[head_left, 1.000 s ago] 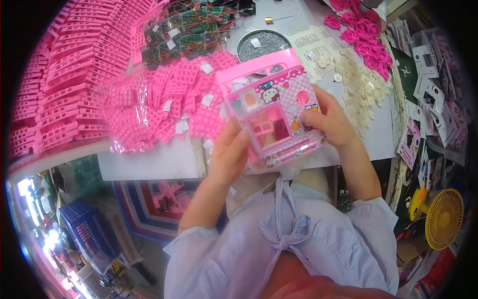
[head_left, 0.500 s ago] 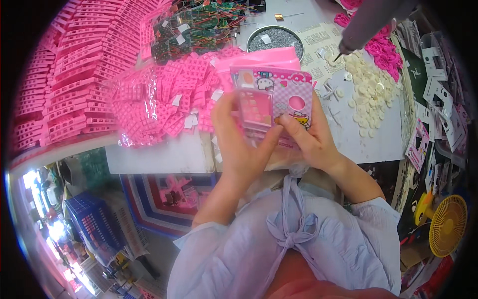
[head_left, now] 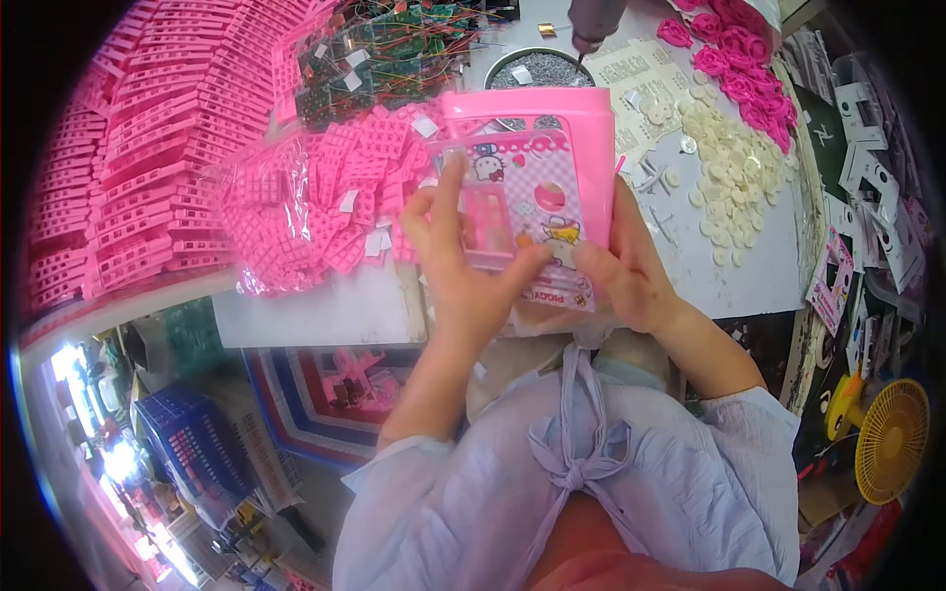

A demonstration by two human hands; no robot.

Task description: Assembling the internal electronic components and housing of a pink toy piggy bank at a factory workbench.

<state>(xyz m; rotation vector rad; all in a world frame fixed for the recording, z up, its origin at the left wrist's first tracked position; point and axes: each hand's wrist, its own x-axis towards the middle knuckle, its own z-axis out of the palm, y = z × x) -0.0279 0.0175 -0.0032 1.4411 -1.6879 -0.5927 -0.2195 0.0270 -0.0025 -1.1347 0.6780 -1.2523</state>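
Observation:
In front of my chest is a flat pink and white panel (head_left: pixel 537 163) printed with cartoon pictures, with a clear window part over its left half. My left hand (head_left: pixel 465 246) grips the panel's left side, its thumb across the lower face and a finger stretched up the left edge. Behind the panel stands a pink plastic frame (head_left: pixel 593 148), its top and right side showing. My right hand (head_left: pixel 631 271) is closed round the lower right of frame and panel, thumb on the printed face. The fingers behind are hidden.
An electric screwdriver (head_left: pixel 596 20) hangs over a round dish of small metal screws (head_left: pixel 537 61). Pink keypad pieces (head_left: pixel 365 163), stacked pink housings (head_left: pixel 187 108) and wired circuit boards (head_left: pixel 394 54) lie left; white discs (head_left: pixel 734 177) and magenta rose-shaped pieces (head_left: pixel 744 69) lie right.
The panel has shifted slightly left and down. The pink frame has come up behind it and shows more. My left index finger has straightened, and the hanging screwdriver has swung left.

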